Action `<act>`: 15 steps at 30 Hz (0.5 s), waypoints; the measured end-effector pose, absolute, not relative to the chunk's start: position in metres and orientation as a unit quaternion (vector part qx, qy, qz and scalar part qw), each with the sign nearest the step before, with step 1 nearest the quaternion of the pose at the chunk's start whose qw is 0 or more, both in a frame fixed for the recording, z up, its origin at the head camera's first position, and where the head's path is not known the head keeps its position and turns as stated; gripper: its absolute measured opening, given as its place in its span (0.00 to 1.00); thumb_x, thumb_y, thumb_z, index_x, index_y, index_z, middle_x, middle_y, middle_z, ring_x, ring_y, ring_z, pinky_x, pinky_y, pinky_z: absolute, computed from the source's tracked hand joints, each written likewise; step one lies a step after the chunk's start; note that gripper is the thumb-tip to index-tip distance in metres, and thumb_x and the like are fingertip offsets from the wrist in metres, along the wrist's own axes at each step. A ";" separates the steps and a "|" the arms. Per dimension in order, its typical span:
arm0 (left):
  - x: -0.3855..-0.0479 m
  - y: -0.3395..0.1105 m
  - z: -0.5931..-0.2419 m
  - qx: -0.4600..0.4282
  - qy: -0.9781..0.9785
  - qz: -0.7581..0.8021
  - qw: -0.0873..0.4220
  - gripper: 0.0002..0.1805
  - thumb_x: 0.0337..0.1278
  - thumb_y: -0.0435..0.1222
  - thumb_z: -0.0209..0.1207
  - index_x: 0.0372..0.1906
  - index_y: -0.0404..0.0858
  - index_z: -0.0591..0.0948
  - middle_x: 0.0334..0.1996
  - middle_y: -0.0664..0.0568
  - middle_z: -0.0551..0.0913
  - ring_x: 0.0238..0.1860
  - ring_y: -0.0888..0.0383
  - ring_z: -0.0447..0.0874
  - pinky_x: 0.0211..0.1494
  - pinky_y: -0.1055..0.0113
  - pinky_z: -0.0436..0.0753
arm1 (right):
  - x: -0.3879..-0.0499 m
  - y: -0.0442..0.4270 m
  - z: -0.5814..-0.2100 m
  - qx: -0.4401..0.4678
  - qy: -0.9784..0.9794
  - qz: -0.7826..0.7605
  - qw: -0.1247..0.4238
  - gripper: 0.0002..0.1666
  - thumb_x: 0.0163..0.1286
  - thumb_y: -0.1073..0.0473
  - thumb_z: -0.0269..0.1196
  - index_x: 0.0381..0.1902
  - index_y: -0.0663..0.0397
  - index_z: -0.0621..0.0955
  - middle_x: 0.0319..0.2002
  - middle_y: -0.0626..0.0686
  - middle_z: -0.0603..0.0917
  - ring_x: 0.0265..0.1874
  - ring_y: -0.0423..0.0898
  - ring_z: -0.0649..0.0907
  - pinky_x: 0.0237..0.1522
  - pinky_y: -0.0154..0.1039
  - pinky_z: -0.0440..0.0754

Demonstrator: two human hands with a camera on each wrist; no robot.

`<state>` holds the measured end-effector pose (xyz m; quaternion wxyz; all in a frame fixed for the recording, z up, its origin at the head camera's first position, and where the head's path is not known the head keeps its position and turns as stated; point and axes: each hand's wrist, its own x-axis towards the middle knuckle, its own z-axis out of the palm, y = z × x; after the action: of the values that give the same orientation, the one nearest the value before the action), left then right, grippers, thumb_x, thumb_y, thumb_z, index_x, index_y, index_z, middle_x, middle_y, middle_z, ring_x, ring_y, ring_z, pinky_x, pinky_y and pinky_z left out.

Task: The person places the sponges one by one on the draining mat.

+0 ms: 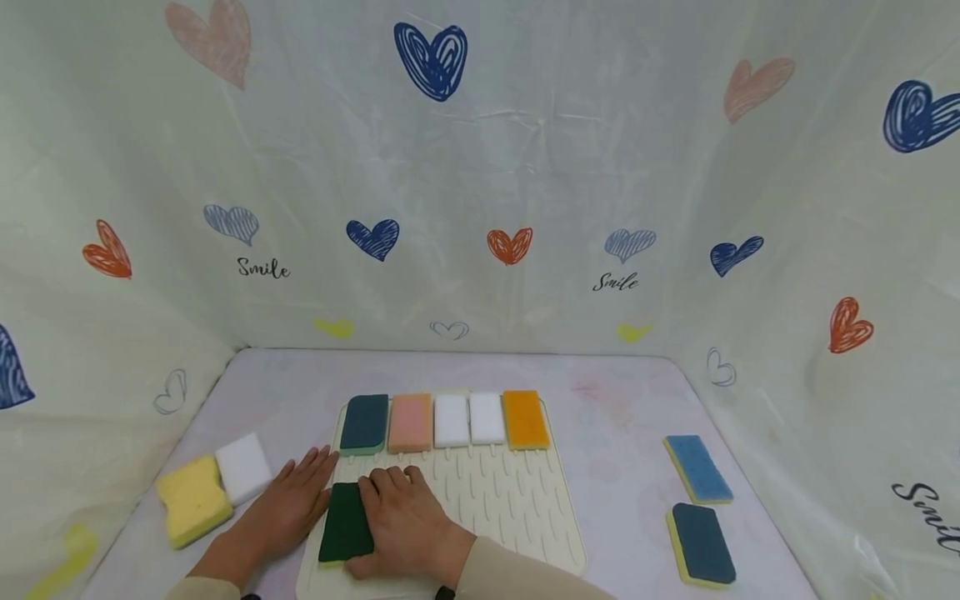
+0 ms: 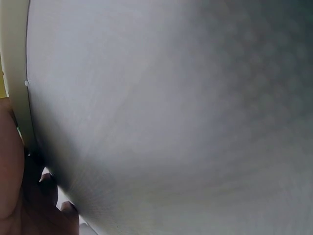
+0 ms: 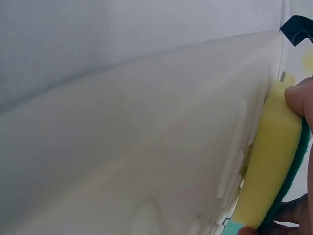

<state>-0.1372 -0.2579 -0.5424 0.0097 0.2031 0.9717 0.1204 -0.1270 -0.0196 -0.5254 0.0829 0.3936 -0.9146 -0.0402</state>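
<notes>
A yellow sponge with a dark green scouring side [image 1: 346, 525] lies, green side up, at the left front of a cream ribbed mat [image 1: 517, 508]. My right hand [image 1: 408, 525] grips its right part, thumb at the near edge and fingers at the far edge. The right wrist view shows the yellow foam [image 3: 269, 156] low over the mat, between thumb and fingertips. My left hand [image 1: 296, 500] rests with extended fingers along the mat's left edge, close to the green sponge. In the left wrist view only part of that hand [image 2: 41, 210] shows, at the lower left.
Along the mat's far edge stand a teal sponge [image 1: 364, 423], a pink one [image 1: 410, 422], two white ones [image 1: 452, 420] and an orange one [image 1: 526, 419]. On the left lie a yellow sponge [image 1: 193, 502] and a white block [image 1: 243, 468]. Two blue-topped sponges [image 1: 699, 468] lie at right.
</notes>
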 end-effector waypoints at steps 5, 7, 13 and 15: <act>-0.135 -0.258 -0.540 0.193 0.974 0.120 0.029 0.31 0.79 0.41 0.57 0.77 0.29 0.68 0.75 0.32 0.71 0.77 0.32 0.66 0.74 0.31 0.68 | -0.126 -0.020 -0.525 0.396 -0.914 -0.042 0.082 0.59 0.61 0.11 0.51 0.75 0.46 0.71 0.63 0.44 0.77 0.58 0.40 0.77 0.58 0.40 0.77; -0.135 -0.259 -0.540 0.190 0.974 0.122 0.031 0.32 0.79 0.41 0.56 0.78 0.28 0.67 0.76 0.32 0.70 0.78 0.31 0.65 0.74 0.31 0.67 | -0.125 -0.020 -0.526 0.397 -0.913 -0.043 0.077 0.60 0.62 0.11 0.50 0.76 0.46 0.71 0.64 0.44 0.77 0.59 0.40 0.77 0.58 0.40 0.77; -0.141 -0.258 -0.539 0.181 0.974 0.130 0.035 0.34 0.82 0.44 0.53 0.79 0.27 0.64 0.78 0.32 0.67 0.79 0.30 0.62 0.76 0.31 0.65 | -0.125 -0.018 -0.526 0.392 -0.916 -0.045 0.067 0.60 0.62 0.10 0.49 0.76 0.46 0.71 0.65 0.43 0.77 0.60 0.39 0.77 0.58 0.41 0.76; -0.144 -0.257 -0.538 0.178 0.975 0.130 0.038 0.34 0.82 0.44 0.53 0.80 0.28 0.63 0.78 0.32 0.66 0.79 0.30 0.62 0.76 0.30 0.64 | -0.126 -0.018 -0.527 0.390 -0.917 -0.043 0.066 0.60 0.62 0.10 0.49 0.76 0.46 0.71 0.65 0.43 0.77 0.60 0.39 0.77 0.59 0.41 0.76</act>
<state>-0.1441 -0.2571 -0.5384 0.0378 0.1779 0.9748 0.1296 -0.1255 -0.0181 -0.5266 0.0665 0.3905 -0.9172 -0.0434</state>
